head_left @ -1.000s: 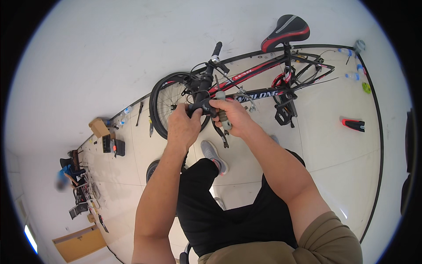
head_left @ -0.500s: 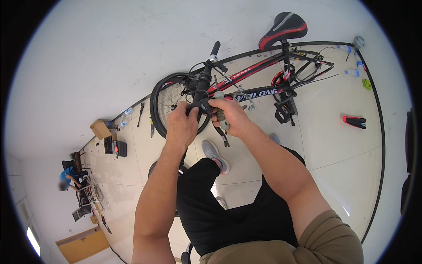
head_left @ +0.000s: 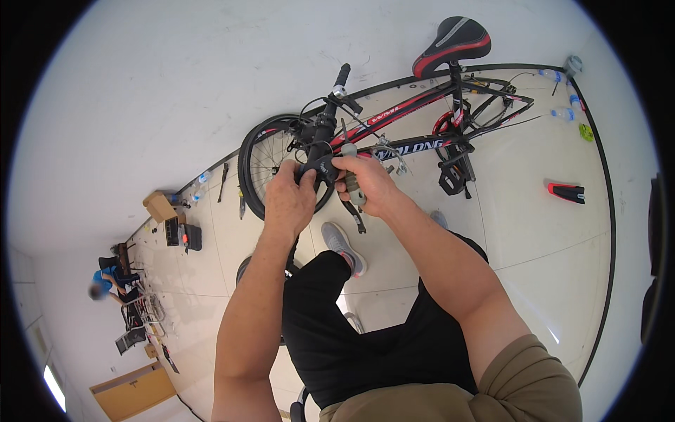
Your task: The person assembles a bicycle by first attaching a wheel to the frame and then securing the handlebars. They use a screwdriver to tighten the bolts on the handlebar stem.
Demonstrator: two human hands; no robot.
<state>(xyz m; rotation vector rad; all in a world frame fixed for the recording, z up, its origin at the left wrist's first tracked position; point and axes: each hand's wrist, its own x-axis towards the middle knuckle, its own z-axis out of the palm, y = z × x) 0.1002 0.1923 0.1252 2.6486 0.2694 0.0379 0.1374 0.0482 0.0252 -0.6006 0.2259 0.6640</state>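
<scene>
Black and smooth, the middle handlebar part [head_left: 323,169] sits between my two hands. My left hand [head_left: 290,193] is curled, and its thumb and fingers pinch the left side of that part. My right hand [head_left: 369,186] is closed around a tool [head_left: 356,188] with a fat grey handle. My right thumb reaches over to the black part too. I can't see the fingertips that are tucked underneath.

All this is at the front of the bike [head_left: 415,105], which is black and red and is on the floor by the wall. Its front wheel [head_left: 246,172] is just past my left hand. The seat [head_left: 453,46] is far up on the right, and a pedal [head_left: 451,181] hangs lower down. My grey shoe [head_left: 342,246] is on the floor just below my hands.

The floor [head_left: 527,232] is pale and shiny, with thin lines between big tiles. A red and black piece [head_left: 566,193] lies on it, off to the right. Clear bottles [head_left: 562,114] lie near the corner. On the left I see a cardboard box [head_left: 160,206] and a dark toolbox [head_left: 191,238].

The wall [head_left: 211,56] is white with little scuffs, and a dark strip runs along its bottom. Far left, a person in blue [head_left: 105,281] bends over some things, and lower down is a yellow-brown door [head_left: 133,392].
</scene>
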